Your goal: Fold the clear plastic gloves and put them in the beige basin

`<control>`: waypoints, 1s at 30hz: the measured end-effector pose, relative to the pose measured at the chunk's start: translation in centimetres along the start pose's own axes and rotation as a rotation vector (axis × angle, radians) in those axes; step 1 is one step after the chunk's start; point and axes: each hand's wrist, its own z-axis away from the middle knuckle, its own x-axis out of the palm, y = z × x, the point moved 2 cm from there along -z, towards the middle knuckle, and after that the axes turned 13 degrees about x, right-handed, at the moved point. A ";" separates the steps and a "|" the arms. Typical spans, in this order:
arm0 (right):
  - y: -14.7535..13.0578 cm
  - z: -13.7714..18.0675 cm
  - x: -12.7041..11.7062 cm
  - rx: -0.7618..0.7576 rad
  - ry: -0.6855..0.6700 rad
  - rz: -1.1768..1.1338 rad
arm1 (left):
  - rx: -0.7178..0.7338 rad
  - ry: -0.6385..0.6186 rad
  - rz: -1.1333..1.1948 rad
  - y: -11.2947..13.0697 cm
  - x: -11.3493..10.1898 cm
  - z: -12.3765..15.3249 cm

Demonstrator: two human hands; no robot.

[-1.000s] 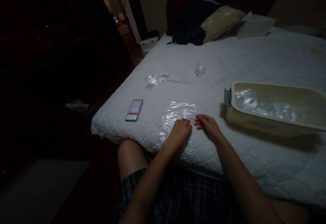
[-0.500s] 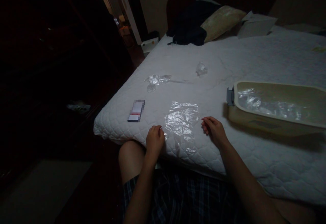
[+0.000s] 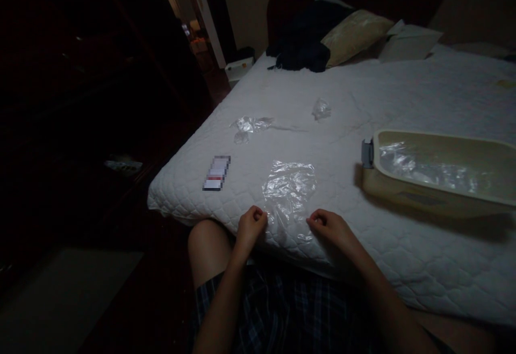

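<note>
A clear, crinkled plastic bag [image 3: 288, 187] lies spread on the white quilted bed in front of me. My left hand [image 3: 250, 228] is at its lower left edge, thumb and fingers closed in a pinch on the film. At the lower right edge, my right hand [image 3: 329, 227] pinches the plastic between thumb and forefinger, the other fingers curled. Glare and dim light blur exactly how much film sits in each pinch.
A phone [image 3: 216, 173] lies left of the bag. Crumpled clear plastic [image 3: 252, 124] and another crumpled piece [image 3: 321, 109] lie farther back. On the right stands a beige bin [image 3: 403, 193] with clear plastic inside. Dark cloth [image 3: 302, 48] and a pillow [image 3: 357, 34] are near the headboard.
My right hand has moved left and down onto the bag's lower right edge. My left hand has shifted slightly right and down, and its fingers now pinch the left edge.
</note>
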 end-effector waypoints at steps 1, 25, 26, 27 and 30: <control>0.0 -0.1 0.0 -0.003 -0.004 -0.017 | -0.014 -0.013 0.030 -0.1 0.3 0.0; 1.1 -0.8 -0.4 0.010 -0.034 -0.192 | 0.889 -0.262 -0.637 6.2 2.2 5.0; 1.1 -0.8 -0.5 0.006 -0.037 -0.195 | 0.895 -0.247 -0.600 6.4 2.1 5.1; 1.0 -0.8 -0.5 0.006 -0.043 -0.200 | 0.907 -0.222 -0.562 6.5 2.0 5.2; 0.9 -0.7 -0.7 0.028 -0.057 -0.212 | 0.919 -0.095 -0.457 6.7 1.1 4.8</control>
